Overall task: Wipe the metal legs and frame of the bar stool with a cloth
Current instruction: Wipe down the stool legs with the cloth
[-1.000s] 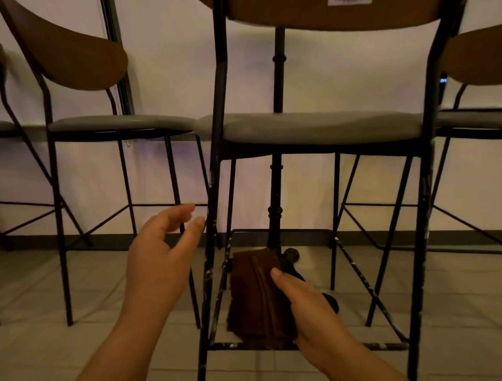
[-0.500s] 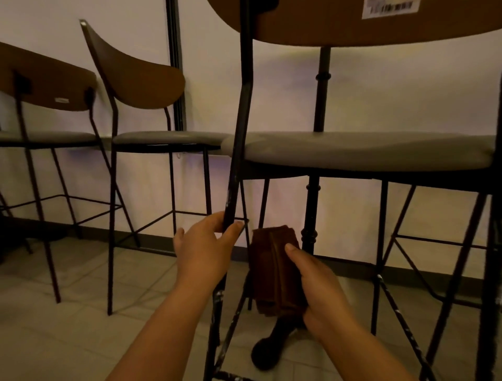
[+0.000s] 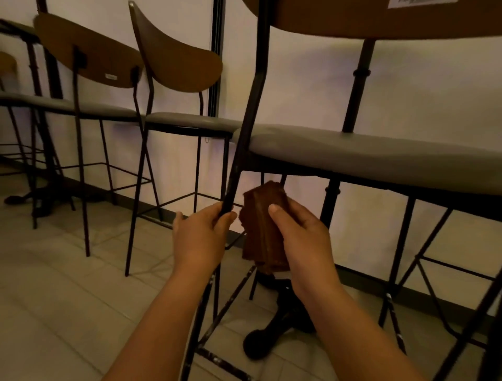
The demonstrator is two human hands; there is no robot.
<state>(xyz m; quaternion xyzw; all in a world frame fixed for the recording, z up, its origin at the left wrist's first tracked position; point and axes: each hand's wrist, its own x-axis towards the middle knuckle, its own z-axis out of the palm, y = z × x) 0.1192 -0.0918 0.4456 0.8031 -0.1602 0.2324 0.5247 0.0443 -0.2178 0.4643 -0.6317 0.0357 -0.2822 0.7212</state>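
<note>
While the left hand is gripping the bar stool's near metal leg, the right hand is holding the folded brown cloth just beside it, not touching; wiping seemingly lies ahead, with speckled lower rungs untouched.

Bar stool backrest cut off by top edge; seat and right legs run out of frame right. White label at top edge clipped, print unreadable. Left hand hides part of near leg. Right hand covers right side of cloth. Small tag on far stool too small to read.
</note>
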